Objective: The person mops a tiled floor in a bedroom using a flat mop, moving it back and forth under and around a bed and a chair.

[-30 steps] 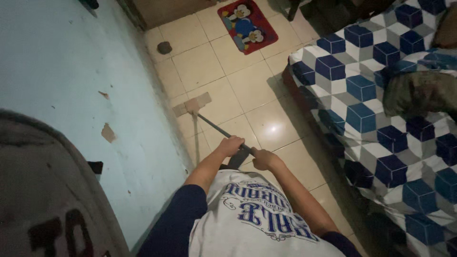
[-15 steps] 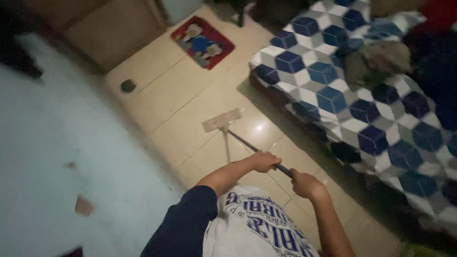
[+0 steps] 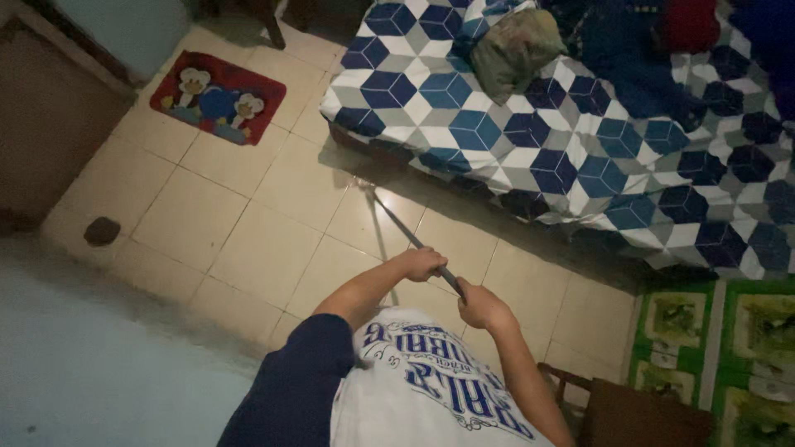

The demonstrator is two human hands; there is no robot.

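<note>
Both hands wrapped tight round the mop handle (image 3: 406,234): left hand (image 3: 421,264) higher up, right hand (image 3: 479,306) just below; mop head hidden under the bed (image 3: 530,141).

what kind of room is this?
Most likely a bedroom at home: a bed with a cube-patterned sheet, a tiled floor, and a small cartoon mat near the wall.

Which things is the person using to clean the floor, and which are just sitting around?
In use:
- mop handle, gripped by left hand and right hand
- tiled floor; the mop's far end reaches the bed's edge, head hidden

Just lying about:
- red cartoon mat
- bed with cube-pattern sheet
- small dark lump
- green mat
</note>
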